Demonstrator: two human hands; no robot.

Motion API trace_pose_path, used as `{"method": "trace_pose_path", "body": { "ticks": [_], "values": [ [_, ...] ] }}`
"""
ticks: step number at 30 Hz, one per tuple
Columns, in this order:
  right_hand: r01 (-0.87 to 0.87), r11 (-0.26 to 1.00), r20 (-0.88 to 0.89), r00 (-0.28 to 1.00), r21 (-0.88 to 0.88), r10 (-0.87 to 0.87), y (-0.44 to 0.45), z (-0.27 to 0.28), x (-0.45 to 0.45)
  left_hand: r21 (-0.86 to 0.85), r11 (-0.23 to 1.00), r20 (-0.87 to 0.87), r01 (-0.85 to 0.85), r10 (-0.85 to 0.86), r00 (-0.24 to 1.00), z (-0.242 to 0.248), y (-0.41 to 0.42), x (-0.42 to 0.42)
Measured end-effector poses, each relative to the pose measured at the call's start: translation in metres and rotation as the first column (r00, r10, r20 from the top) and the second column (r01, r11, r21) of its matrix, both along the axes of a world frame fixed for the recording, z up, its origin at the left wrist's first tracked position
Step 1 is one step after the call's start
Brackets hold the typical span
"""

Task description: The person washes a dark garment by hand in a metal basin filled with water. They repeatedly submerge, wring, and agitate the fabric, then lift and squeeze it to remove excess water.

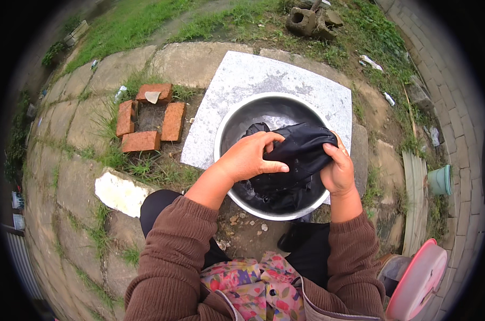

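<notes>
A wet-looking black cloth garment (296, 160) is bunched over a round metal basin (222, 132), its lower part lying inside. My right hand (339, 170) grips the garment's right edge, thumb on top and fingers behind it. From the left, my left hand (252, 156) reaches over the basin against the cloth. Its thumb and forefinger are spread apart, and the other fingertips are partly hidden. Water glints in the basin behind the garment. Underneath the basin is a pale speckled stone slab (242, 80).
Orange bricks (173, 121) form a square left of the slab. A white-faced stone piece (120, 194) lies near my left knee. At my right are a pink-rimmed plastic lid or basin (419, 281) and a pale green bucket (439, 179). Broken concrete blocks (302, 22) lie at the back.
</notes>
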State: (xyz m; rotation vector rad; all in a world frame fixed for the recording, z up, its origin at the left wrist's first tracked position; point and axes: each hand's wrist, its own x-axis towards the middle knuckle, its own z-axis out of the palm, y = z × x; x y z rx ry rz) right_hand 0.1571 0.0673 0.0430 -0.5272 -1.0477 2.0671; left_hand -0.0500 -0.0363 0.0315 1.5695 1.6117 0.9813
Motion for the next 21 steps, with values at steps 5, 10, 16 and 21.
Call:
{"method": "trace_pose_path", "body": {
  "ticks": [5,10,16,21],
  "values": [
    [0.023,0.991,-0.117,0.992,-0.128,-0.038,0.021,0.001,0.004,0.066,0.995,-0.053,-0.071,0.075,0.996,-0.045,0.005,-0.006],
    [-0.003,0.993,-0.211,0.977,-0.118,-0.023,0.022,0.007,0.007,0.143,0.99,0.055,0.012,-0.02,0.998,-0.047,0.009,-0.002],
    [0.041,0.995,-0.222,0.973,-0.087,-0.06,0.023,0.014,0.001,0.209,0.933,0.317,-0.292,0.218,0.923,-0.012,0.008,0.008],
    [-0.01,1.0,-0.273,0.962,0.018,0.014,0.03,0.025,-0.001,0.306,0.889,0.657,-0.34,0.061,0.752,0.037,-0.005,0.025]
  ]
}}
